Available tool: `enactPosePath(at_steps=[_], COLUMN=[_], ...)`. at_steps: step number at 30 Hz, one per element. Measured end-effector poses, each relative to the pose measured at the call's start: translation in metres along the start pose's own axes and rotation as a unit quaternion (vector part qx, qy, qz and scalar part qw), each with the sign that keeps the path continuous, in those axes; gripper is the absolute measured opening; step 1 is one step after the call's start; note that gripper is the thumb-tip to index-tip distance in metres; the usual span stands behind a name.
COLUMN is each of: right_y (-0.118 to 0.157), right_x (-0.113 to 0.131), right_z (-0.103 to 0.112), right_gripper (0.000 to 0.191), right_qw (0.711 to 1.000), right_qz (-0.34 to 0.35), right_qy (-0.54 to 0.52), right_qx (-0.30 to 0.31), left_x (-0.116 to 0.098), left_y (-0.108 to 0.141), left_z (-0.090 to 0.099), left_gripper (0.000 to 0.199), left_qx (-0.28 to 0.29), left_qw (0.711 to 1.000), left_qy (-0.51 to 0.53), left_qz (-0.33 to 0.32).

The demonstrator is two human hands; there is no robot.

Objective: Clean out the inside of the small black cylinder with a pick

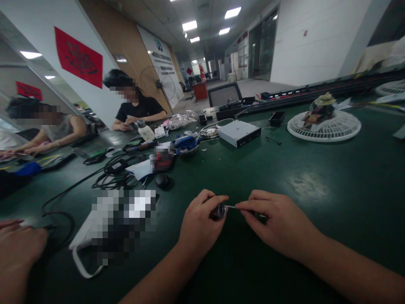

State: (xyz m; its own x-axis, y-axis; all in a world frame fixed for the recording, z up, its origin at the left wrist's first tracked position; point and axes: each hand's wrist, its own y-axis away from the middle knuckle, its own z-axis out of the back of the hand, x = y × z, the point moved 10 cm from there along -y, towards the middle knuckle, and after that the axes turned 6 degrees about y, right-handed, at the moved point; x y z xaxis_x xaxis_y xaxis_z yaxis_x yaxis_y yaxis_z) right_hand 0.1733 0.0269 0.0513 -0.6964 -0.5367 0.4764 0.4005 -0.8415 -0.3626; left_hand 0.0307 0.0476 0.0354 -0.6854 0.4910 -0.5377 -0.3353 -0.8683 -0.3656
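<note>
My left hand (200, 221) is closed around a small dark cylinder (219, 211), whose round, shiny end faces right. Between the thumb and forefinger of my right hand (280, 217) is a thin pale rod (230, 207). The rod's left end meets the rim or opening of the cylinder; whether it goes inside cannot be made out. Both hands are just above the dark green table (253, 169), near its front. My fingers hide most of the cylinder and the right part of the rod.
At the left edge lies another person's hand (20, 249). Beside it are a white, partly blurred object (91, 219), a black mouse (162, 181) and black cables (110, 177). Farther back stand an optical drive (239, 132) and a white fan grille (329, 131). Two people sit across at left.
</note>
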Motion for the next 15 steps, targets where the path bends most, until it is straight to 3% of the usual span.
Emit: enactPosePath(at_steps=[8, 15], right_y=[0.005, 0.001], right_x=[0.016, 0.001], right_z=[-0.008, -0.004], right_gripper=[0.027, 0.031], right_qw=[0.996, 0.999], right_qz=[0.062, -0.011], right_qy=[-0.018, -0.028], right_qx=[0.058, 0.022], left_x=[0.000, 0.000], left_y=[0.000, 0.000], left_z=[0.001, -0.002], left_gripper=[0.029, 0.040], left_qx=[-0.009, 0.003], left_qw=[1.000, 1.000], left_qy=[-0.007, -0.004], left_qz=[0.001, -0.004])
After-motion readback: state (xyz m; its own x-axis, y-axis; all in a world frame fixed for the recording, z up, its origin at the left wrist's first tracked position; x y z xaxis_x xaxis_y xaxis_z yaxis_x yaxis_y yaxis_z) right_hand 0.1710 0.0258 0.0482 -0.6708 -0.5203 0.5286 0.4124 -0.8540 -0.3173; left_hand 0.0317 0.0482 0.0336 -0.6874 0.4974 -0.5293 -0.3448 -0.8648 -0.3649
